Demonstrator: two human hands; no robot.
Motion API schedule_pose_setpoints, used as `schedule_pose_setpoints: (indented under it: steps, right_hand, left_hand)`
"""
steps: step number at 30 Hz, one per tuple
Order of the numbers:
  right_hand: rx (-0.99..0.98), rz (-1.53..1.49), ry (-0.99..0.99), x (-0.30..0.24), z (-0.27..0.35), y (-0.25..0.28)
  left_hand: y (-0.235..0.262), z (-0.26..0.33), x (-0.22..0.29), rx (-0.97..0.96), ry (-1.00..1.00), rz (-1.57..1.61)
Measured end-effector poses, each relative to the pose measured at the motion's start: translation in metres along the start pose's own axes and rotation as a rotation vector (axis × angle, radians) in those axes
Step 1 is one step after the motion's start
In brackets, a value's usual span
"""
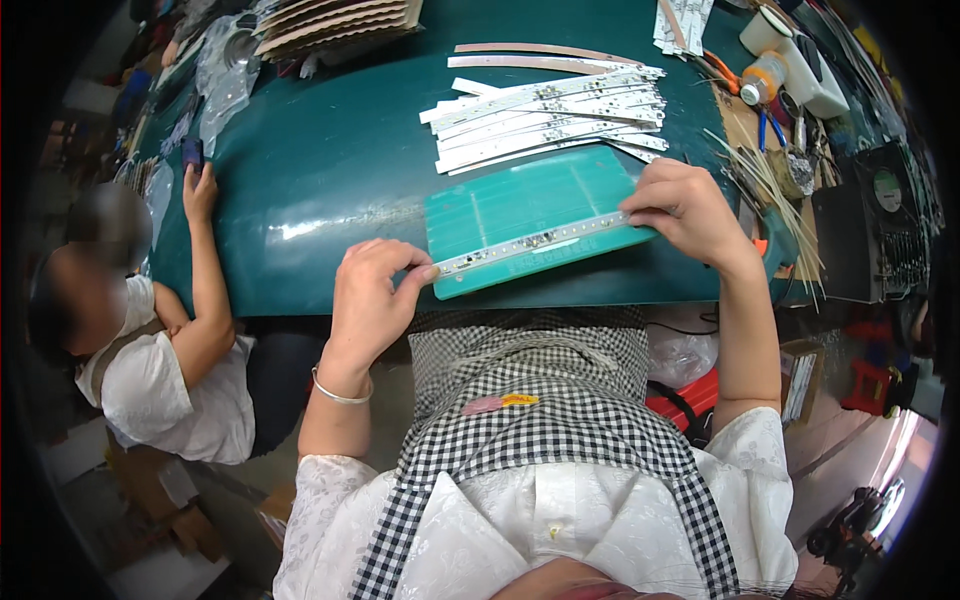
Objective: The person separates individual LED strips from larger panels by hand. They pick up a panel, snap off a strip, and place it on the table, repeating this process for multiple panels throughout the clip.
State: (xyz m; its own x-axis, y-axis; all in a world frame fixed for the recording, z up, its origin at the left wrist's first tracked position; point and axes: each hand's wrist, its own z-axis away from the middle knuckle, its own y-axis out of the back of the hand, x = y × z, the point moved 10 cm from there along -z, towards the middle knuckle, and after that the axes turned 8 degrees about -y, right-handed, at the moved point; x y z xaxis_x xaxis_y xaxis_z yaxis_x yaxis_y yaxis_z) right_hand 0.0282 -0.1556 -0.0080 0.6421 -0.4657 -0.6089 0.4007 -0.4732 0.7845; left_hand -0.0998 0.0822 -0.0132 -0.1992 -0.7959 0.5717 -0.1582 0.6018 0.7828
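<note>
A narrow white LED circuit strip (540,240) stretches across a green plastic board (520,198) at the table's near edge. My left hand (378,290) pinches the strip's left end between thumb and fingers. Its right end is pinched by my right hand (685,208), which sits slightly farther from me, so the strip slants up to the right. Small parts dot the strip, densest around its middle. Just beyond the board lies a loose pile of similar white strips (550,115).
The table (320,180) has a dark green top. At its right are an orange-capped bottle (763,78), pliers (768,128) and thin pale sticks (775,180). Corrugated cardboard sheets (335,25) are stacked at the far left. Another person (170,370) sits at left, holding a phone (192,151).
</note>
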Motion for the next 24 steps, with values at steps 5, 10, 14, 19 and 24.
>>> schedule_pose_setpoints:
  steps: [5,10,14,19,24]
  right_hand:
    - [0.025,0.075,0.057,-0.007,0.003,0.003]
    - [0.031,0.023,0.037,-0.014,0.011,0.004]
    - [0.226,0.110,0.077,-0.024,0.028,0.005]
    - [0.392,0.153,0.141,-0.032,0.044,0.002]
    - [0.353,0.061,0.116,-0.027,0.039,0.006]
  left_hand:
    - [-0.004,-0.001,0.013,0.025,-0.065,0.025]
    - [-0.001,0.008,0.029,0.088,-0.196,-0.041]
    - [-0.004,0.015,0.036,0.103,-0.182,-0.087]
    - [-0.005,0.026,0.046,0.193,-0.299,-0.170]
    - [-0.003,0.031,0.042,0.228,-0.266,-0.158]
